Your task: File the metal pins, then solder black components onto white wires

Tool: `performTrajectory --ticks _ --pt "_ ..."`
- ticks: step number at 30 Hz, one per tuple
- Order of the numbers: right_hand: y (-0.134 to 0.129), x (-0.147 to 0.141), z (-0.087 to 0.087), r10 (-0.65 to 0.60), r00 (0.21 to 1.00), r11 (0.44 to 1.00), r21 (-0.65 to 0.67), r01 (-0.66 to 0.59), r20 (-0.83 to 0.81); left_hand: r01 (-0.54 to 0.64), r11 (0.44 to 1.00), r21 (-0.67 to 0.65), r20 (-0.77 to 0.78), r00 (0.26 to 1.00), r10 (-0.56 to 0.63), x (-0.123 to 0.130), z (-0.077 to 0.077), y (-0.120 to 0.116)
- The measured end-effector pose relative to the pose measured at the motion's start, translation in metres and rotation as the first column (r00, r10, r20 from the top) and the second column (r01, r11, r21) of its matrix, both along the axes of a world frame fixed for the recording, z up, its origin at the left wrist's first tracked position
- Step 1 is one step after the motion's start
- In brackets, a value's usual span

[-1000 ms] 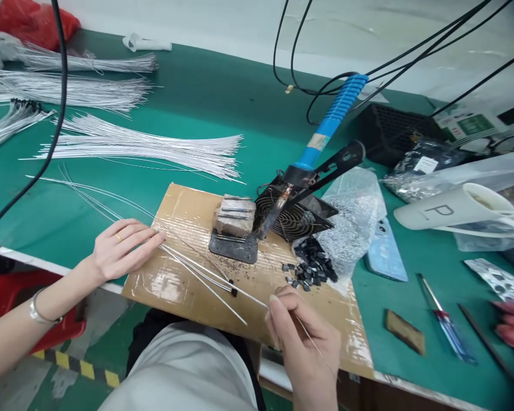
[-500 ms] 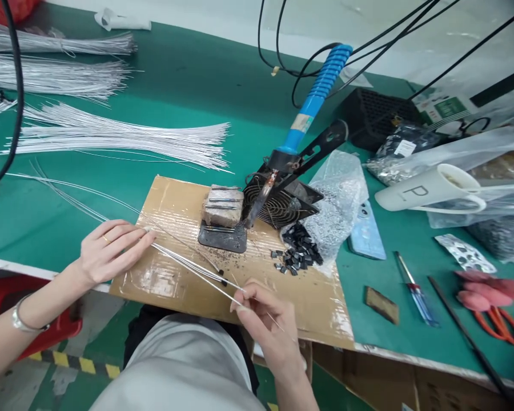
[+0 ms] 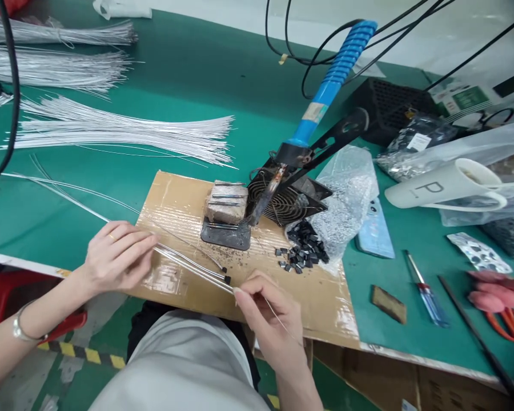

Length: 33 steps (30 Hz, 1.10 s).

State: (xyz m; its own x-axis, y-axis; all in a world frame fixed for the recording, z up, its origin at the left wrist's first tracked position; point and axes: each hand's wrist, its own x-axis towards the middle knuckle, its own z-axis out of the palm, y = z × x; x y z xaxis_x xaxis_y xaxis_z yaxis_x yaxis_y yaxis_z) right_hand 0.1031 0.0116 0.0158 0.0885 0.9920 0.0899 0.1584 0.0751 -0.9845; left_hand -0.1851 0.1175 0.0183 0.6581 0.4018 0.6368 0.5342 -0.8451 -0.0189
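Observation:
Several thin white wires (image 3: 192,267) stretch between my two hands above the cardboard sheet (image 3: 171,194). My left hand (image 3: 119,255) is closed around them, and their long ends trail left across the green table. My right hand (image 3: 270,311) pinches the wires between thumb and fingertips, and one fine strand runs over its palm. Small black caps (image 3: 227,279) sit on wire ends just left of my right fingers. Behind the wires, a soldering iron (image 3: 274,185) with a blue handle rests in its stand, its tip beside a block (image 3: 226,212) with thin metal rods on it.
Bundles of white wire (image 3: 128,134) lie at the left. Loose black pieces (image 3: 304,248) spill from a clear bag (image 3: 351,200) near a round fan grille (image 3: 280,201). To the right are a white mug (image 3: 445,185), a blue phone (image 3: 376,231), a screwdriver (image 3: 426,291) and orange-handled scissors (image 3: 508,325).
The wires between my hands have drawn closer together. My left fingers have curled more, and my right thumb and fingers have closed in on the wires. The view has shifted slightly.

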Motion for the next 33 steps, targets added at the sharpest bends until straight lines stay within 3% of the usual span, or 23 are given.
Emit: performTrajectory --ticks 2,4,8,10,14,16,21,24,26,29,33 --pt "0.002 -0.001 0.003 0.064 0.997 0.997 0.038 -0.066 0.053 0.077 0.963 -0.26 0.091 0.994 -0.055 0.021 0.009 -0.015" --pt "0.003 -0.002 0.003 0.134 0.986 0.987 0.07 -0.141 0.104 0.173 0.86 -0.479 0.138 0.983 -0.121 0.045 0.02 -0.031" --pt "0.003 0.0 0.0 0.196 0.971 0.974 0.086 -0.209 0.137 0.222 0.682 -0.697 0.203 0.973 -0.11 0.084 0.032 -0.047" --pt "0.003 0.001 -0.002 0.182 0.973 0.976 0.095 -0.197 0.14 0.197 0.548 -0.813 0.213 0.976 -0.036 0.095 0.03 -0.048" --pt "0.006 0.002 -0.009 0.091 0.987 0.99 0.091 -0.103 0.13 0.139 0.208 -0.968 0.176 0.969 0.175 0.105 0.016 -0.045" --pt "0.007 0.003 -0.013 -0.018 0.996 0.999 0.046 0.014 0.083 0.15 0.113 -0.982 0.175 0.949 0.264 0.107 0.01 -0.044" --pt "0.008 0.012 -0.02 -0.274 0.929 0.96 -0.131 0.248 -0.248 0.203 0.055 -0.978 0.208 0.893 0.399 0.114 0.011 -0.039" --pt "0.006 0.019 -0.02 -0.313 0.908 0.946 -0.172 0.273 -0.28 0.215 0.016 -0.977 0.2 0.879 0.433 0.118 0.016 -0.034" --pt "0.003 0.022 -0.018 -0.248 0.938 0.965 -0.151 0.216 -0.243 0.217 0.008 -0.976 0.197 0.869 0.454 0.12 0.017 -0.031" --pt "-0.002 0.02 -0.014 -0.024 0.98 0.994 -0.109 0.002 -0.199 0.217 0.025 -0.976 0.202 0.853 0.482 0.122 0.017 -0.028" --pt "0.002 0.011 -0.008 0.26 0.962 0.965 -0.008 -0.262 -0.085 0.184 0.054 -0.981 0.188 0.864 0.468 0.122 0.013 -0.032"
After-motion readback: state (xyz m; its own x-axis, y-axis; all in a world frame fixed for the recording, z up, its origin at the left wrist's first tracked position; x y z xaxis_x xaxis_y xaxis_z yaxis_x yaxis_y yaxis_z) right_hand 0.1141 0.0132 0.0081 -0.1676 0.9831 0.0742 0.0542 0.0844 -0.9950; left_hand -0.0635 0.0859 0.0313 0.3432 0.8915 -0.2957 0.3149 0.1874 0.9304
